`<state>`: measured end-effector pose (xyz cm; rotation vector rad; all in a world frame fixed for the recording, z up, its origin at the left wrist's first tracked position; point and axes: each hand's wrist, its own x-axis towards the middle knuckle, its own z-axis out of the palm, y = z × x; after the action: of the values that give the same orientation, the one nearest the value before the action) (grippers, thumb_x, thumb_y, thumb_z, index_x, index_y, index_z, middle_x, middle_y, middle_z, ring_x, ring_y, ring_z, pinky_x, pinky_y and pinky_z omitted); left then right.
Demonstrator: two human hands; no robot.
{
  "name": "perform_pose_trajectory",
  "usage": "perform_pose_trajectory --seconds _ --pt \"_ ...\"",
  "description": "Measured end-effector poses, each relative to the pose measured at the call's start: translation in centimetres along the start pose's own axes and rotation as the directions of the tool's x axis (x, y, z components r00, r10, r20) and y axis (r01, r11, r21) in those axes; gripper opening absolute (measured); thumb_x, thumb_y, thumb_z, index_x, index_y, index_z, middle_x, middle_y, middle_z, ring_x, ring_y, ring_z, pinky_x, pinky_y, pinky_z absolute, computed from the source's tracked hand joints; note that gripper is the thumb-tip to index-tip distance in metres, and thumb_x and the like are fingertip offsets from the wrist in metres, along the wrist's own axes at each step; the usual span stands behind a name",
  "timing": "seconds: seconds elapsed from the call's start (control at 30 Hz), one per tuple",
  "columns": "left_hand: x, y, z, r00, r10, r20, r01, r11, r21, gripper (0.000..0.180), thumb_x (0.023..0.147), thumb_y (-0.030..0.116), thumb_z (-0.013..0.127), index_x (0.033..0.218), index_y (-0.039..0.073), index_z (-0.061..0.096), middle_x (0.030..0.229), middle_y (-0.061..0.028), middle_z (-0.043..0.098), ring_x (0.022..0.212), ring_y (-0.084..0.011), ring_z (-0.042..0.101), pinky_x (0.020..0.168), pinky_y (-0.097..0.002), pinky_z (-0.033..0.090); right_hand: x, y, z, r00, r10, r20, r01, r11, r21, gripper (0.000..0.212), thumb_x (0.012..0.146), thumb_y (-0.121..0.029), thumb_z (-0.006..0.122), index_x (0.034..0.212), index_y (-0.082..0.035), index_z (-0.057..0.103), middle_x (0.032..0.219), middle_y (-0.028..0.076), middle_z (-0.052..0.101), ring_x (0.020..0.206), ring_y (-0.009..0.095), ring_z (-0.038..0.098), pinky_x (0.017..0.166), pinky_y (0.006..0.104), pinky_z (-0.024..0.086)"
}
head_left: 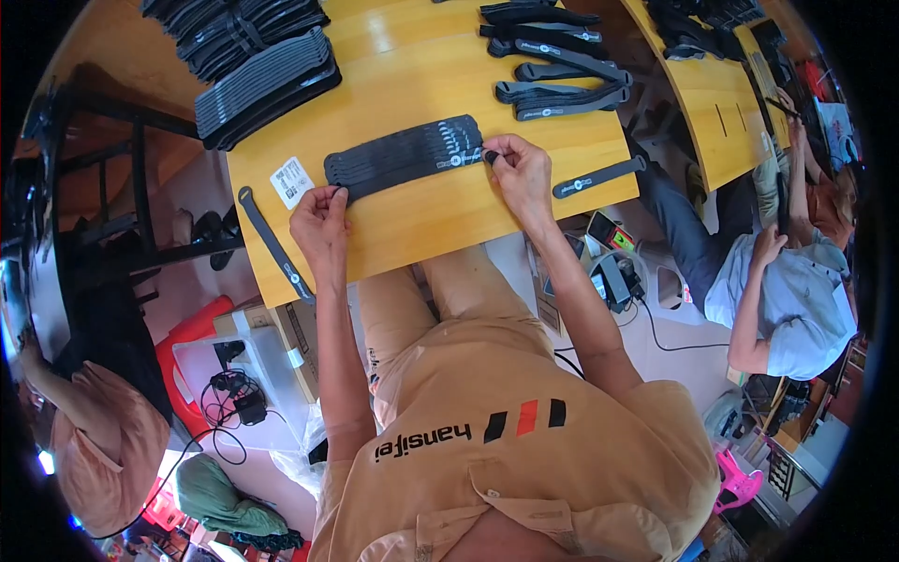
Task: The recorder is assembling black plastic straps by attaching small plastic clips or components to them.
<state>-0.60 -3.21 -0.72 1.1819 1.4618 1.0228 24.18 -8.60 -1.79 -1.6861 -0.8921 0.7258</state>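
Note:
On the yellow table (440, 229) in front of me, a fanned row of black straps (403, 155) lies with the straps overlapping, pale print showing at their right ends. My left hand (321, 225) is closed in a pinch on the left end of the nearest strap. At the other end, my right hand (523, 178) pinches the same strap's tip between thumb and fingers. A single loose strap (273, 245) lies slantwise left of my left hand. Another single strap (599, 177) rests to the right of my right hand, near the table's edge.
A neat strap stack (269, 82) and tied bundles (234, 23) fill the far left. Looser strap piles (562, 98) lie far right. A white label (291, 181) sits by my left hand. At right, a co-worker (787, 295) sits beside another table (712, 112).

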Motion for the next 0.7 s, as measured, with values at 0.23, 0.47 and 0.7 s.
perform_pose_trajectory --seconds 0.23,0.47,0.7 --pt "0.1 -0.3 0.0 1.000 0.020 -0.018 -0.019 0.999 0.029 0.012 0.083 0.009 0.064 0.084 -0.002 0.059 0.066 -0.0012 0.055 0.045 -0.0054 0.044 0.040 -0.0191 0.034 -0.1 0.1 0.1 1.000 -0.014 -0.008 0.014 1.000 -0.002 0.013 0.074 0.006 0.056 0.084 0.005 0.064 0.062 0.006 0.061 0.052 0.008 0.052 0.051 0.0228 0.043" --pt "0.1 0.1 0.1 1.000 0.021 -0.022 -0.020 0.998 0.063 0.012 0.083 0.009 0.064 0.084 -0.002 0.059 0.067 -0.0014 0.055 0.047 -0.0056 0.045 0.040 -0.0189 0.035 -0.2 -0.5 0.1 0.999 -0.041 -0.012 0.039 0.995 -0.092 0.012 0.074 0.005 0.056 0.083 0.004 0.064 0.062 0.008 0.061 0.052 0.009 0.053 0.052 0.0239 0.044" --pt "0.0 0.1 0.2 0.999 0.033 -0.040 -0.030 0.997 0.078 0.012 0.083 0.010 0.063 0.083 -0.001 0.059 0.067 -0.0013 0.055 0.048 -0.0054 0.045 0.041 -0.0184 0.035 -0.4 -0.9 0.3 0.998 -0.059 -0.038 0.052 0.986 -0.156 0.013 0.072 0.005 0.057 0.083 0.003 0.064 0.066 0.011 0.062 0.053 0.013 0.056 0.053 0.0260 0.046"
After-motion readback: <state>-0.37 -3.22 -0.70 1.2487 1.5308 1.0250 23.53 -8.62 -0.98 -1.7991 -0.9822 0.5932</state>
